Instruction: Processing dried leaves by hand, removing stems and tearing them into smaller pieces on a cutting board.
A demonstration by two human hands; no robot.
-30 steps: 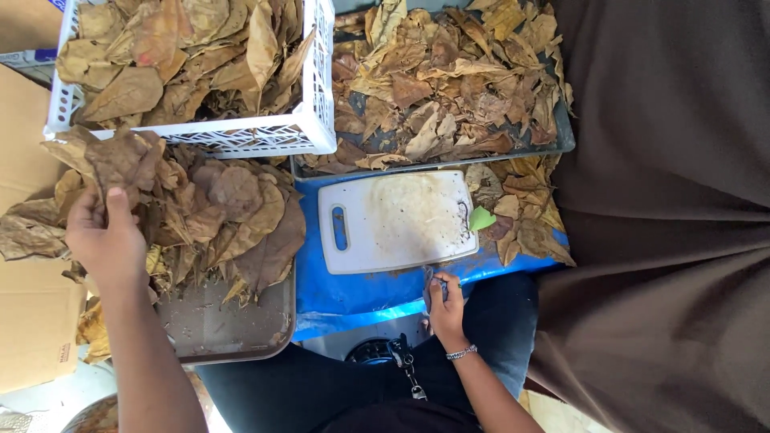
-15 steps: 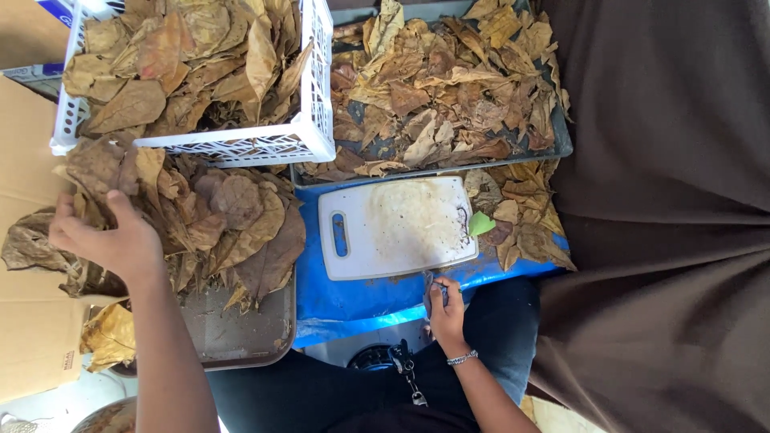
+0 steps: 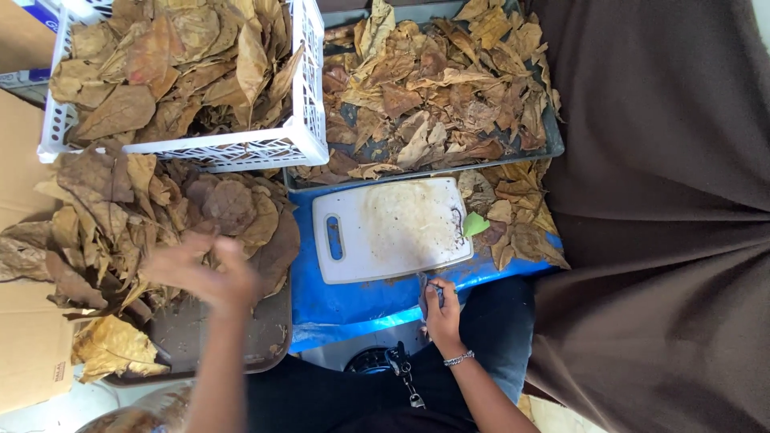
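The left hand [image 3: 200,273] is blurred, its fingers [image 3: 180,244] spread loosely over the heap of dry brown leaves [image 3: 160,224] on a dark tray [image 3: 241,337]; whether they pinch a leaf cannot be told. The right hand [image 3: 441,309] lies at the near edge of the board [image 3: 393,228], fingers curled shut on a small dark tool [image 3: 437,290], too small to tell its kind. A bracelet circles that wrist. In this single head view the work surface is a low, crowded spread: a blue sheet [image 3: 353,301] under the white cutting board, which is stained and bare but for a small green leaf [image 3: 475,224] just beside its right end. Beyond the board a second dark tray [image 3: 553,144] holds a loose layer of brown leaves, and more lie on the sheet right of the board. At upper left a white lattice crate [image 3: 305,120] stands full of leaves, its corner overlapping the heap. Cardboard [image 3: 24,337] lines the left side, and brown cloth [image 3: 666,216] fills the right. A bunch of keys [image 3: 405,377] hangs at the person's lap.
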